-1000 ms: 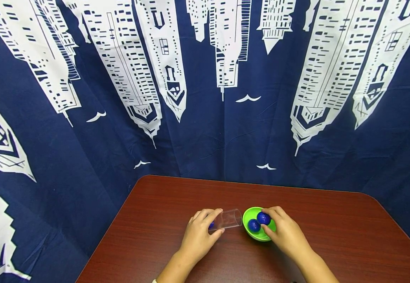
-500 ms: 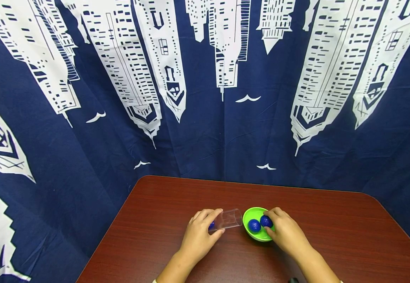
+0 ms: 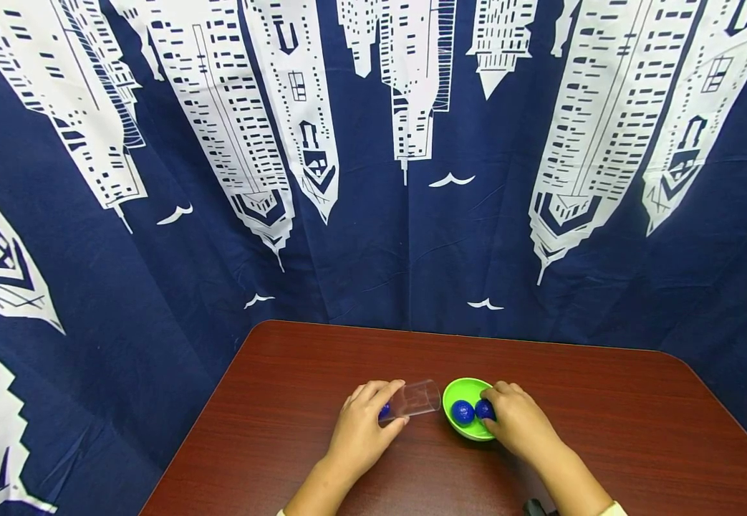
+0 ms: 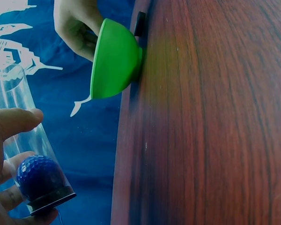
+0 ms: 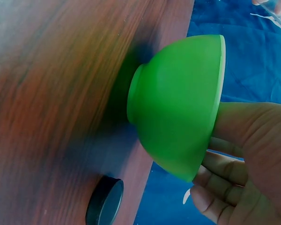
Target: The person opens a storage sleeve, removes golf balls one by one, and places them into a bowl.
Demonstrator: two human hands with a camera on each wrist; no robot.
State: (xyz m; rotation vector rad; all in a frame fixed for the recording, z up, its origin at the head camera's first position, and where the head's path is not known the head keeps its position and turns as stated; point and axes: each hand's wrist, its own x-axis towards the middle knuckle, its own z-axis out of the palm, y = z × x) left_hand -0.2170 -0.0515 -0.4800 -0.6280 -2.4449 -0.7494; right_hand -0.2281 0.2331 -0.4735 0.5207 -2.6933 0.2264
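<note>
Your left hand grips a clear tube, your right hand a blue ball in a green bowl.

1 ball partly behind right hand; black disc cropped at bottom.

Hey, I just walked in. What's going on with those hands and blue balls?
A person is handling balls with both hands. The left hand holds a clear tube, tilted, with a dimpled ball at its black-capped end. The right hand reaches into a green bowl, pinching a blue ball; a second ball lies beside it. The bowl and a round black piece are on the table.
</note>
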